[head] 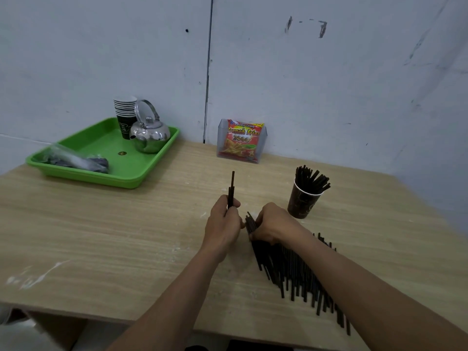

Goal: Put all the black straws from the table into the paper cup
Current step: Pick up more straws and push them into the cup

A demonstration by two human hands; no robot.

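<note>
Now, from the head camera, the black straws are thin, straight, matte sticks of much the same length. Most lie in a loose pile of straws (298, 269) on the wooden desk (114, 236), fanned out at about five o'clock from the desk's middle; there are too many to count. The left hand (222, 224) has its grip closed around a few held straws (231, 188) that stand upright above the fist, perhaps two or three. The right hand (272, 224) rests on the far end of the pile, fingers curled onto several straws there.

One dark paper cup (304, 201) stands upright at two o'clock from the hands, a full bunch of straws leaning out of it.

At ten o'clock, one green tray (76, 173) holds a stack of paper cups (125, 115), a metal kettle (149, 133) and a clear plastic bag (76, 158) with dark contents. At twelve o'clock, by the wall, a clear holder (241, 140) contains one red snack packet.
</note>
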